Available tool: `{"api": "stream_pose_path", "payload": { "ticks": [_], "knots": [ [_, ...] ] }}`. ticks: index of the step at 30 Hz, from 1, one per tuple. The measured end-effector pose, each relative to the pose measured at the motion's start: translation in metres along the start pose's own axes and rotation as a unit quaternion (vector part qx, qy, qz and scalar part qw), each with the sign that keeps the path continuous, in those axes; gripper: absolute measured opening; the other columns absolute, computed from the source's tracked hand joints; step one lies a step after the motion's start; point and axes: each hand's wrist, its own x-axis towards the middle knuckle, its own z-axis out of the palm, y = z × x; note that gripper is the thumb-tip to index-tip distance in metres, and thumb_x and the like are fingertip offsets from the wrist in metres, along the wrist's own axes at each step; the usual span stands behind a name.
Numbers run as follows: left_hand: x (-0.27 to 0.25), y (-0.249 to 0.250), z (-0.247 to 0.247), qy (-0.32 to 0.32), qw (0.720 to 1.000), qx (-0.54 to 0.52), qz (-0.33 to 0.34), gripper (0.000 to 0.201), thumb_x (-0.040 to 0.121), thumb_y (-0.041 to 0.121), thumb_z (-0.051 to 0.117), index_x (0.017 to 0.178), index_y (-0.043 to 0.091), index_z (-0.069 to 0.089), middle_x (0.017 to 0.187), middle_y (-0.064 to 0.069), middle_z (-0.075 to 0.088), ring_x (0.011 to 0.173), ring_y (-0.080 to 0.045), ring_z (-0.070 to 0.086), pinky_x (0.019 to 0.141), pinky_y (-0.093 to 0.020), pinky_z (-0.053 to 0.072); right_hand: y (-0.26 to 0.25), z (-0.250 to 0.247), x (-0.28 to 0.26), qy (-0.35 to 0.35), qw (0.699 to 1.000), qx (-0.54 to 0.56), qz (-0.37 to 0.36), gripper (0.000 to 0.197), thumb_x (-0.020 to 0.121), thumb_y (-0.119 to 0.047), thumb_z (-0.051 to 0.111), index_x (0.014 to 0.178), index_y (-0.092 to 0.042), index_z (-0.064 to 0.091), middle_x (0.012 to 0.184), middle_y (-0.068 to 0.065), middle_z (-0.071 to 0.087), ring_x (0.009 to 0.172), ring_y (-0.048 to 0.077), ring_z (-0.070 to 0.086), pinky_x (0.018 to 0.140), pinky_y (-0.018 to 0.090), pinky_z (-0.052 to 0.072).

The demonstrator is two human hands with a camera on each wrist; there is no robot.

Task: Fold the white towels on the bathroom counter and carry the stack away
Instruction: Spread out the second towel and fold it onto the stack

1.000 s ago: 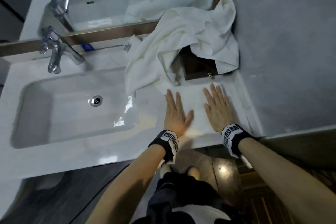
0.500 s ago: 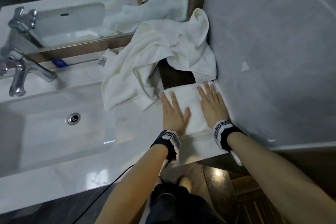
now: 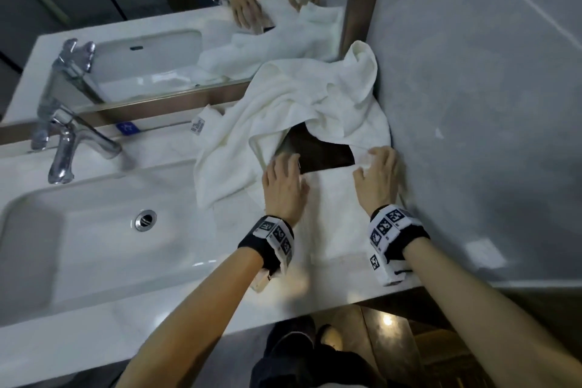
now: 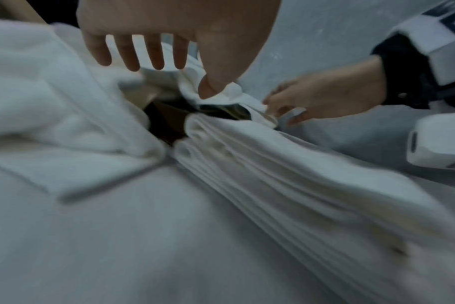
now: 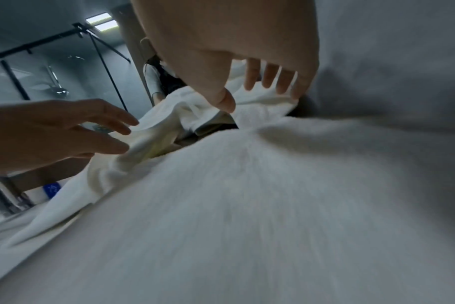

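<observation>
A folded white towel [image 3: 333, 208] lies flat on the counter's right end, its layered edge [image 4: 273, 164] showing in the left wrist view. My left hand [image 3: 283, 179] hovers at its far left corner with fingers spread and straight [image 4: 156, 41], thumb touching cloth. My right hand [image 3: 378, 173] reaches over the far right corner, fingers bent down at the edge, thumb and fingers apart [image 5: 234, 51]. Behind both hands a crumpled white towel [image 3: 299, 104] is heaped over a dark box [image 3: 324, 154], which it partly hides.
A white sink basin [image 3: 94, 230] and a chrome faucet [image 3: 63, 148] take up the counter's left half. A mirror [image 3: 141, 57] runs along the back. A grey wall [image 3: 472, 104] closes the right side. The counter's front edge [image 3: 220, 318] is near my body.
Both hands have slid forward from lying flat on the folded towel to its far edge by the dark box. The right fingers have bent.
</observation>
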Motion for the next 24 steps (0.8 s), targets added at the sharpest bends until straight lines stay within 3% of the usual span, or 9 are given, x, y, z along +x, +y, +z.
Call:
{"api": "stream_pose_path", "payload": {
  "ticks": [2,6,10,12,14,16,20,24],
  "knots": [
    [0.024,-0.013,-0.016,0.023,1.000,0.013,-0.015,0.055,0.087,0.021,0.050,0.139,0.015,0.033,0.145,-0.007,0.034,0.134,-0.029,0.031,0.110,-0.037,0.024,-0.009,-0.003,0.015,0.017,1.000,0.011,0.003,0.051,0.074,-0.003,0.062,0.122,-0.001,0.046,0.135,0.019,0.040,0.123,0.035,0.040,0.101,0.039,0.034],
    [0.064,-0.045,-0.033,0.004,0.997,0.052,-0.053,0.067,0.089,0.026,0.051,0.147,0.017,0.019,0.154,-0.008,0.020,0.140,-0.028,0.023,0.115,-0.040,0.017,-0.014,0.000,0.040,-0.036,0.999,-0.018,0.024,0.076,0.077,-0.013,0.070,0.140,-0.004,0.030,0.149,0.019,0.028,0.136,0.034,0.030,0.112,0.038,0.023],
    [0.085,-0.067,-0.037,-0.033,0.994,0.039,-0.094,0.093,0.080,0.043,0.065,0.149,0.018,0.009,0.158,-0.008,0.010,0.142,-0.033,0.015,0.116,-0.049,0.015,-0.018,0.005,0.056,-0.055,0.994,-0.056,0.079,0.093,0.070,-0.029,0.078,0.144,-0.011,0.024,0.144,0.018,0.037,0.130,0.035,0.039,0.103,0.045,0.036],
    [0.096,-0.075,-0.038,-0.065,0.990,-0.014,-0.122,0.099,0.075,0.045,0.070,0.149,0.016,0.009,0.156,-0.010,0.018,0.140,-0.034,0.023,0.113,-0.050,0.024,-0.021,0.007,0.061,-0.076,0.989,-0.087,0.088,0.096,0.066,-0.036,0.078,0.143,-0.015,0.025,0.139,0.018,0.042,0.127,0.035,0.042,0.099,0.046,0.039],
    [0.104,-0.081,-0.040,-0.078,0.987,-0.051,-0.133,0.094,0.074,0.041,0.074,0.145,0.013,0.020,0.146,-0.013,0.031,0.130,-0.036,0.035,0.104,-0.050,0.036,-0.023,0.009,0.065,-0.086,0.989,-0.088,0.086,0.083,0.071,-0.033,0.073,0.139,-0.015,0.031,0.134,0.019,0.045,0.125,0.036,0.043,0.097,0.048,0.040],
    [0.110,-0.084,-0.041,-0.068,0.988,-0.079,-0.116,0.075,0.077,0.032,0.073,0.135,0.010,0.032,0.133,-0.015,0.040,0.119,-0.037,0.045,0.094,-0.048,0.043,-0.025,0.010,0.068,-0.079,0.991,-0.057,0.093,0.065,0.078,-0.028,0.066,0.134,-0.013,0.038,0.132,0.020,0.047,0.123,0.037,0.044,0.097,0.049,0.041],
    [0.120,-0.094,-0.049,-0.082,0.984,-0.114,-0.107,0.056,0.086,0.024,0.062,0.133,0.013,0.035,0.119,-0.018,0.055,0.107,-0.037,0.055,0.088,-0.042,0.043,-0.028,0.003,0.075,-0.070,0.994,-0.003,0.089,0.039,0.086,-0.020,0.056,0.121,-0.004,0.049,0.125,0.024,0.050,0.115,0.039,0.048,0.093,0.046,0.043],
    [0.126,-0.099,-0.057,-0.100,0.985,-0.096,-0.106,0.037,0.091,0.023,0.051,0.128,0.020,0.042,0.102,-0.020,0.065,0.097,-0.038,0.060,0.082,-0.043,0.046,-0.030,-0.010,0.080,-0.029,0.994,0.062,0.081,0.019,0.088,-0.013,0.048,0.103,-0.002,0.054,0.111,0.022,0.061,0.100,0.037,0.057,0.080,0.039,0.045]
  ]
}}
